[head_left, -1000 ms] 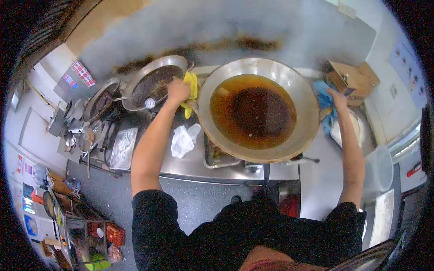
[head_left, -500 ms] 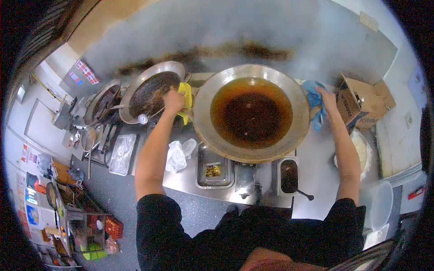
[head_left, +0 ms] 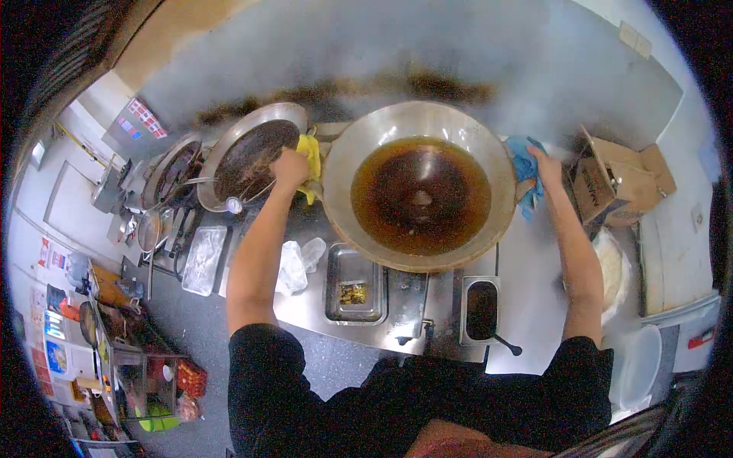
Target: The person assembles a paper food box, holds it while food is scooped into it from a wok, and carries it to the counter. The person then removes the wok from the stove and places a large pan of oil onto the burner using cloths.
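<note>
A wide metal wok (head_left: 343, 206) holding dark brown liquid (head_left: 382, 217) is in front of me, between my two hands. My left hand (head_left: 290, 168) is closed on a yellow cloth (head_left: 310, 164) at the wok's left handle. On the opposite side, my right hand (head_left: 545, 164) grips a blue cloth (head_left: 525, 162) around the right handle. The cloths hide most of both handles. Left of my left hand stands a second wok (head_left: 284, 114) with dark contents and a dial thermometer (head_left: 234, 204) at its near edge.
Below the wok are a metal tray (head_left: 330, 305) with yellowish bits and a rectangular container (head_left: 466, 328) with dark liquid and a ladle (head_left: 507, 344). A crumpled white bag (head_left: 291, 267) lies by my left forearm. A cardboard box (head_left: 603, 191) stands right. Steam drifts behind.
Both hands keep their hold on the cloths. The wok's far rim sits slightly higher in view and its liquid has shifted a little toward me; a bright reflection now shows on it.
</note>
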Demonstrator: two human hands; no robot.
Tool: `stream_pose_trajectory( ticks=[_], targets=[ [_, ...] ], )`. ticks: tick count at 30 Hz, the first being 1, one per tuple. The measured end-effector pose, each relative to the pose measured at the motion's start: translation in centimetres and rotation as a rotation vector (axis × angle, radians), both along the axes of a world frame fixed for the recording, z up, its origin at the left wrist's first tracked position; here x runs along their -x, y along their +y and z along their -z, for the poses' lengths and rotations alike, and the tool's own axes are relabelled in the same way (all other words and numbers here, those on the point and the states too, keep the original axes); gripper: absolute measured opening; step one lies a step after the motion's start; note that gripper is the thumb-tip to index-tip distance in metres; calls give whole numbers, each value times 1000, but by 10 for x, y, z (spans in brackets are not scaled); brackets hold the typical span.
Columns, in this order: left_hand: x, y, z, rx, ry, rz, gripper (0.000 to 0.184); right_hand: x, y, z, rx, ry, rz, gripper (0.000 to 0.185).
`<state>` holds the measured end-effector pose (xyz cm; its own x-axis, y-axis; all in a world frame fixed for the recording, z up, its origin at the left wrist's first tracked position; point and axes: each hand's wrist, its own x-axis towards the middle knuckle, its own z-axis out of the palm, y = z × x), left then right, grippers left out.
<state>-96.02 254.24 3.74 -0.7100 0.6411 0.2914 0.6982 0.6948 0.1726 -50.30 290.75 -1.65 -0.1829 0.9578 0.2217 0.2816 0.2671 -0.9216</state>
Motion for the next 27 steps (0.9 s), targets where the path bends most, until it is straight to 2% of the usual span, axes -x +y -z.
stream_pose_trajectory(
  ticks=[2, 5, 7, 10, 14, 19, 22, 25, 27],
  targets=[
    [3, 3, 5, -11, 75, 7, 40, 1, 7, 4, -16, -33, 28, 54],
    [1, 8, 5, -92, 123, 19, 40, 3, -26, -29, -18, -26, -17, 51],
    [16, 12, 11, 91, 99, 67, 40, 1, -45, -45, 73, -110, -4, 49],
    [31, 21, 25, -16, 100, 4, 37, 7, -23, -24, 89, -33, 43, 49],
    [2, 19, 1, -34, 35, -29, 35, 9, -33, -34, 130, -50, 41, 53],
    [-9, 23, -13, -70, -31, -72, 41, 11, 2, -5, 106, -161, 132, 60],
    [27, 29, 16, -111, 7, -18, 42, 13, -19, -28, 97, -155, 78, 60],
    [23, 26, 17, -54, 47, 49, 41, 20, -36, -38, 72, -63, 95, 58],
    [30, 32, 28, -97, 59, -6, 41, 21, -37, -40, 81, -79, 98, 57]
  ],
)
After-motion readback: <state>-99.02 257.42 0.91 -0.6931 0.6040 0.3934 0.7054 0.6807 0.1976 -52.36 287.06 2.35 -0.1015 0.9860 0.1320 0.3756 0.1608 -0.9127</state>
